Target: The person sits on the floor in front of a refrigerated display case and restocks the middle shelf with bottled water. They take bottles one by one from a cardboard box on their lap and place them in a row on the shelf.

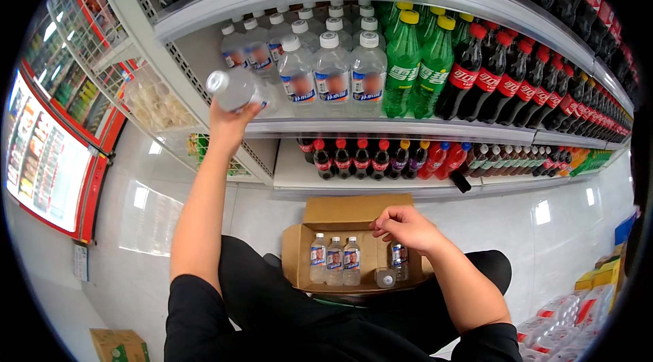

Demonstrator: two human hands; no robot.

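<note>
My left hand (231, 121) is closed round a clear water bottle (238, 87) with a white cap, held tilted at the left end of the middle shelf. Beside it on that shelf stand rows of matching bottles (332, 83), upright with blue-and-white labels. Over the right side of an open cardboard box (357, 207) hovers my right hand (408, 227), its fingers curled together with nothing visible in them. Several white-capped bottles (334, 260) lie in the box, and one bottle (386, 278) stands near its front right, cap up.
Green bottles (408, 66) and dark cola bottles (466, 73) fill the shelf rightward. Smaller bottles (360, 158) line the bottom shelf. A wire rack (160, 97) and red-framed fridge (51, 151) stand left. Wrapped packs (564, 314) sit at lower right, a carton (119, 345) at lower left.
</note>
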